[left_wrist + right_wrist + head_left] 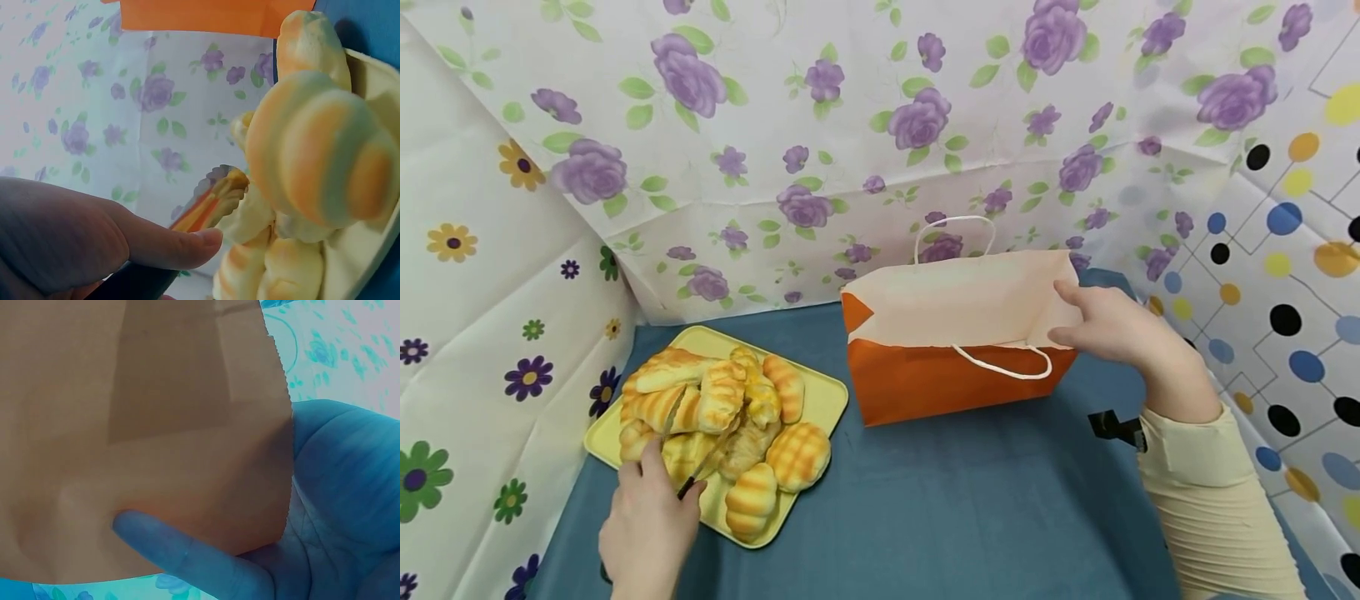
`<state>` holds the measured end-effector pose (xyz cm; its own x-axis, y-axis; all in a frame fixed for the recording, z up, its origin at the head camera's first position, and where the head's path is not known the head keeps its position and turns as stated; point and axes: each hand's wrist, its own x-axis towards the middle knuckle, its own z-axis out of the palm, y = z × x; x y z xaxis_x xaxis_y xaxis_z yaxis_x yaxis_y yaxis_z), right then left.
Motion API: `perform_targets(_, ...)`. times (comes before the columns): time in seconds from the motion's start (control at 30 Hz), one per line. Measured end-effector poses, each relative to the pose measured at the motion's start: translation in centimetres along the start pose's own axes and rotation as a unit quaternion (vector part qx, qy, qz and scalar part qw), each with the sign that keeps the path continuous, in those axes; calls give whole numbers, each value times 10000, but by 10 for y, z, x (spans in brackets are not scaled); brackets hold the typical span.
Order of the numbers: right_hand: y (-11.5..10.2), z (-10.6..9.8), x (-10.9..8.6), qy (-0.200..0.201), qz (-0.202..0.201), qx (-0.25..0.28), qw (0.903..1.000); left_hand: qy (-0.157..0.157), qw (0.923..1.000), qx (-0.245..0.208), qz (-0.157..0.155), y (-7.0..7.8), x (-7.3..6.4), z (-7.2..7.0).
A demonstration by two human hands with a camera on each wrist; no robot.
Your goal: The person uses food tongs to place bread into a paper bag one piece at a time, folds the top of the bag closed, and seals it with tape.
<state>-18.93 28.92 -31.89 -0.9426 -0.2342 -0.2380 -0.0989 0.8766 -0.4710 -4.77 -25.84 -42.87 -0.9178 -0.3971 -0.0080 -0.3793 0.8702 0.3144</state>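
My left hand (651, 517) holds a pair of metal tongs (706, 463) with a black handle, low over the left part of the pale yellow tray (824, 402). The two tong arms spread apart among the heaped bread rolls (683, 454). In the left wrist view a scalloped tong tip (231, 182) sits close beside a striped roll (312, 150). My right hand (1112, 325) grips the right side of an orange paper bag (955, 379), fingertips over its upper edge. One finger (181, 553) lies along the bag's outer face in the right wrist view.
The bag stands upright with its mouth spread, pale inside, and has two white cord handles (1003, 371). A blue cloth (940, 500) covers the table. Flowered sheeting (805, 158) rises behind, with a dotted sheet (1285, 333) along the right.
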Motion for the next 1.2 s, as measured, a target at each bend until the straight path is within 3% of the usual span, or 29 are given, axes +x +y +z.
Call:
perform_targets(0.13, 0, 0, 0, -36, -2, -12, 10000, 128, 9994, 131, 299, 7, 1, -8)
perform_targets(0.37, 1, 0, 0, -64, 17, -32, 10000, 373, 9962, 143, 769, 35, 8, -16)
perform_targets(0.53, 0, 1, -1, -66, -21, 14, 10000, -201, 9959, 346, 813, 43, 18, -18)
perform_targets(0.67, -2, 2, -1, -81, -26, 38, 10000, -698, 9940, 579, 615, 37, 25, -22)
perform_targets(0.77, -3, 2, -1, -95, -37, 18, 9999, -882, 9921, 771, 452, 31, 28, -26)
perform_targets(0.87, -5, 0, 0, -83, -71, -52, 9999, -764, 9912, 884, 629, 30, 28, -28)
perform_targets(1.0, -5, -2, 1, -63, -69, -127, 9999, -144, 9868, 1112, 1167, 39, 27, -30)
perform_targets(1.07, -4, -2, 0, -55, -49, -110, 9999, 29, 9833, 1278, 1293, 46, 28, -33)
perform_targets(1.13, -3, -1, 0, -49, -35, -90, 9999, -119, 9825, 1383, 1242, 51, 31, -37)
perform_targets(1.2, -3, 0, 0, -49, -33, -64, 10000, -481, 9830, 1402, 1086, 53, 34, -41)
